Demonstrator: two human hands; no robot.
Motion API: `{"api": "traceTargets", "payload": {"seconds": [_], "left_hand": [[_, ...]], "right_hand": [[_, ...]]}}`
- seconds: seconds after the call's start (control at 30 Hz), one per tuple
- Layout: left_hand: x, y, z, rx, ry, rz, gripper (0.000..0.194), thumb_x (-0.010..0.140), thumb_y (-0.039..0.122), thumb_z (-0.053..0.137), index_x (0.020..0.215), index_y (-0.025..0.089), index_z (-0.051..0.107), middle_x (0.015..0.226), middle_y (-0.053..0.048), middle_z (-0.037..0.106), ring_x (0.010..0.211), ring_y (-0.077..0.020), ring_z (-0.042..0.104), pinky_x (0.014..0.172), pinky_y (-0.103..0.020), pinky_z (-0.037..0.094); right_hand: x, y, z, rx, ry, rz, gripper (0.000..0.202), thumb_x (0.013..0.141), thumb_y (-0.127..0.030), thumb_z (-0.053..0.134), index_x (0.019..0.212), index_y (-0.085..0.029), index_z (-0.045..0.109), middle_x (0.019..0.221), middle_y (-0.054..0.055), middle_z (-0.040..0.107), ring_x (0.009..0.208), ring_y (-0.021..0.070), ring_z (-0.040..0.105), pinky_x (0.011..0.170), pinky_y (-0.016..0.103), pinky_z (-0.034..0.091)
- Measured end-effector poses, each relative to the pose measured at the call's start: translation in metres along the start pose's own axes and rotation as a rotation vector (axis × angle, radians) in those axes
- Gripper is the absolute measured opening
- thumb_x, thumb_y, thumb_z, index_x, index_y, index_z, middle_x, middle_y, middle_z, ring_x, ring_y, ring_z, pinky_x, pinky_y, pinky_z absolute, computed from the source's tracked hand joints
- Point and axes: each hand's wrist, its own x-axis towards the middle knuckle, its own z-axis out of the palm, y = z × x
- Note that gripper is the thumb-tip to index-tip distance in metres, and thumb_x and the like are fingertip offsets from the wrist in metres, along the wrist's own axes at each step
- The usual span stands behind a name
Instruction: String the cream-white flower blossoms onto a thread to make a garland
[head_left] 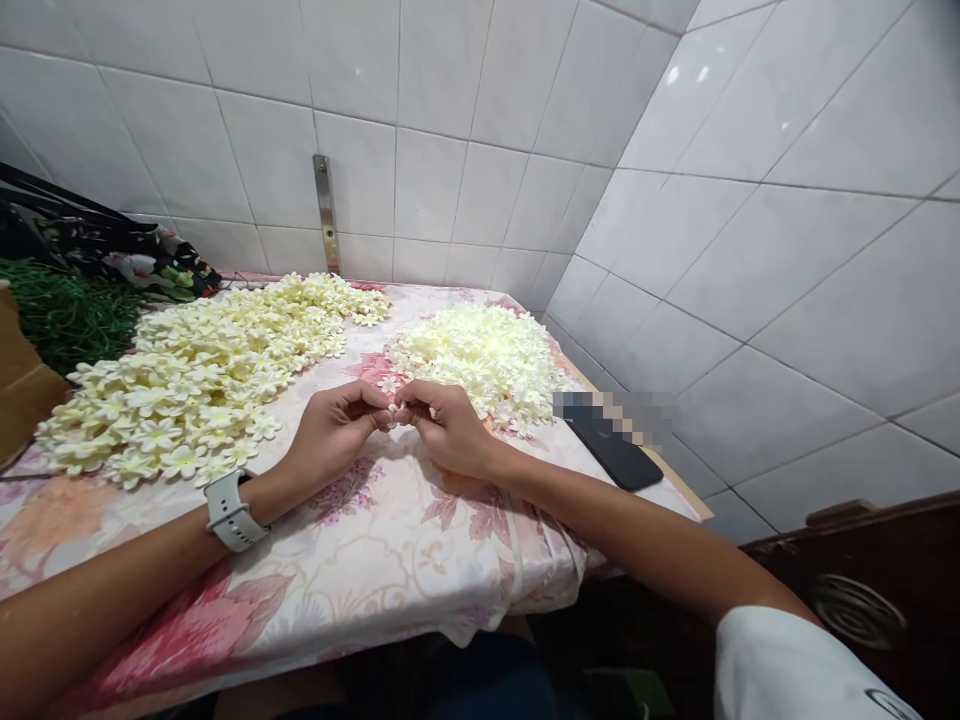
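My left hand [341, 425] and my right hand [446, 425] meet fingertip to fingertip above the middle of the table. Both are closed in a pinch on a small white flower piece [393, 410], mostly hidden by the fingers. Just beyond my right hand lies a heap of small white flowers [480, 350]. To the left of my left hand spreads a larger pile of cream flowers with yellow centres [202, 380]. A light-coloured watch band [234, 510] is around my left wrist.
A floral cloth [337, 580] covers the table. A black phone [611, 440] lies near its right edge. At the far left are green stringy strands [75, 315], a brown cardboard piece [26, 375] and a dark floral fabric [142, 255]. Tiled walls [465, 190] close off the back and right.
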Motion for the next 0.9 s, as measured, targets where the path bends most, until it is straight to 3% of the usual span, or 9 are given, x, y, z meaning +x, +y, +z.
{"api": "traceTargets", "payload": {"seconds": [0.1, 0.2, 0.3, 0.37, 0.47, 0.57, 0.7, 0.77, 0.9], "left_hand": [[0.002, 0.001, 0.0, -0.036, 0.013, -0.054, 0.024, 0.068, 0.038, 0.086, 0.068, 0.02, 0.069, 0.066, -0.001, 0.067, 0.062, -0.0158, 0.06, 0.061, -0.03, 0.05], [0.004, 0.003, 0.0, -0.085, 0.03, -0.136, 0.032, 0.066, 0.043, 0.087, 0.071, 0.02, 0.067, 0.071, -0.001, 0.067, 0.065, -0.015, 0.061, 0.061, -0.028, 0.051], [0.006, 0.005, 0.001, -0.237, 0.034, -0.302, 0.04, 0.069, 0.053, 0.084, 0.08, 0.019, 0.065, 0.078, -0.002, 0.067, 0.066, -0.0151, 0.065, 0.063, -0.029, 0.055], [0.006, 0.004, 0.0, -0.325, -0.027, -0.392, 0.043, 0.072, 0.058, 0.08, 0.081, 0.018, 0.065, 0.076, -0.003, 0.068, 0.064, -0.0153, 0.065, 0.063, -0.029, 0.056], [0.006, 0.003, -0.002, -0.334, -0.077, -0.372, 0.039, 0.068, 0.051, 0.085, 0.078, 0.016, 0.068, 0.074, -0.003, 0.067, 0.064, -0.014, 0.063, 0.061, -0.026, 0.053], [0.006, 0.0, -0.005, -0.261, -0.025, -0.307, 0.035, 0.062, 0.041, 0.091, 0.074, 0.016, 0.069, 0.071, -0.001, 0.065, 0.06, -0.0107, 0.058, 0.055, -0.023, 0.046], [0.004, -0.004, -0.007, -0.144, -0.011, -0.273, 0.033, 0.062, 0.037, 0.09, 0.069, 0.013, 0.069, 0.067, -0.002, 0.066, 0.059, -0.0099, 0.055, 0.053, -0.021, 0.041], [0.003, -0.005, -0.006, -0.14, 0.008, -0.256, 0.031, 0.063, 0.036, 0.089, 0.068, 0.013, 0.069, 0.067, -0.002, 0.067, 0.059, -0.01, 0.055, 0.053, -0.022, 0.041], [0.002, -0.005, -0.004, -0.159, 0.008, -0.205, 0.028, 0.067, 0.035, 0.086, 0.069, 0.013, 0.07, 0.066, -0.001, 0.066, 0.058, -0.0095, 0.055, 0.054, -0.021, 0.042]], "right_hand": [[0.001, 0.005, 0.002, 0.098, -0.028, 0.035, 0.004, 0.085, -0.019, 0.057, 0.082, -0.02, 0.06, 0.073, -0.001, 0.062, 0.067, 0.0132, 0.052, 0.065, 0.026, 0.041], [0.006, 0.011, 0.0, 0.113, -0.032, 0.023, 0.015, 0.088, -0.029, 0.064, 0.077, -0.02, 0.058, 0.068, -0.002, 0.058, 0.063, 0.0132, 0.05, 0.061, 0.027, 0.041], [0.01, 0.014, -0.007, -0.076, 0.052, -0.143, 0.016, 0.09, -0.026, 0.062, 0.075, -0.02, 0.06, 0.072, 0.002, 0.062, 0.068, 0.0157, 0.054, 0.065, 0.03, 0.044], [0.011, 0.014, -0.011, -0.227, 0.083, -0.306, 0.018, 0.094, -0.02, 0.056, 0.078, -0.021, 0.064, 0.082, 0.006, 0.066, 0.077, 0.0177, 0.058, 0.071, 0.032, 0.047], [0.01, 0.011, -0.015, -0.294, 0.047, -0.409, 0.015, 0.096, -0.023, 0.056, 0.089, -0.021, 0.07, 0.089, 0.009, 0.067, 0.082, 0.0185, 0.06, 0.074, 0.033, 0.048], [0.008, 0.01, -0.014, -0.1, -0.045, -0.227, 0.018, 0.09, -0.036, 0.068, 0.098, -0.019, 0.067, 0.087, 0.006, 0.066, 0.076, 0.0163, 0.06, 0.069, 0.03, 0.049], [0.006, 0.014, -0.01, 0.187, -0.162, 0.108, 0.03, 0.091, -0.046, 0.065, 0.098, -0.017, 0.063, 0.084, 0.003, 0.065, 0.07, 0.0125, 0.057, 0.064, 0.026, 0.047], [0.006, 0.015, -0.01, 0.206, -0.217, 0.121, 0.03, 0.089, -0.045, 0.068, 0.094, -0.016, 0.065, 0.083, 0.003, 0.066, 0.071, 0.0127, 0.057, 0.066, 0.026, 0.046], [0.008, 0.012, -0.014, 0.223, -0.192, 0.09, 0.027, 0.084, -0.04, 0.075, 0.083, -0.016, 0.064, 0.074, 0.0, 0.062, 0.067, 0.0111, 0.053, 0.062, 0.024, 0.042]]}}
